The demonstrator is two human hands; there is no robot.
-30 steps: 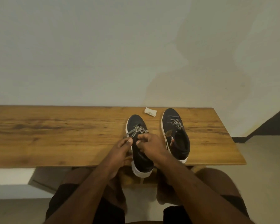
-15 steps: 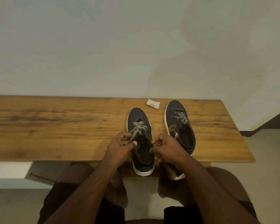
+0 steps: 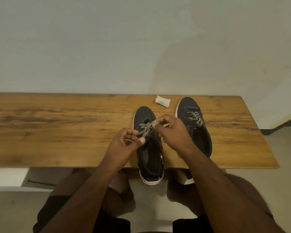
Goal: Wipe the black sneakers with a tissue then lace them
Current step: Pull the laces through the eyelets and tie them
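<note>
At centre frame both grips work one lace point(image 3: 146, 129): the left hand point(image 3: 124, 144) pinches its lower end between thumb and fingers, and the right hand point(image 3: 172, 130) pinches the upper end. Held apart like this, the lace is likely being drawn taut across the eyelets. It belongs to the left sneaker point(image 3: 149, 158), whose heel overhangs the near edge of the surface point(image 3: 57, 132). Just right of it the other sneaker point(image 3: 196, 130) looks laced already, partly behind the right wrist. The folded tissue point(image 3: 163, 101) lies beyond, clear of the work.

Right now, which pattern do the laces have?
Black-and-white zigzag laces, seen best in the head view.
</note>
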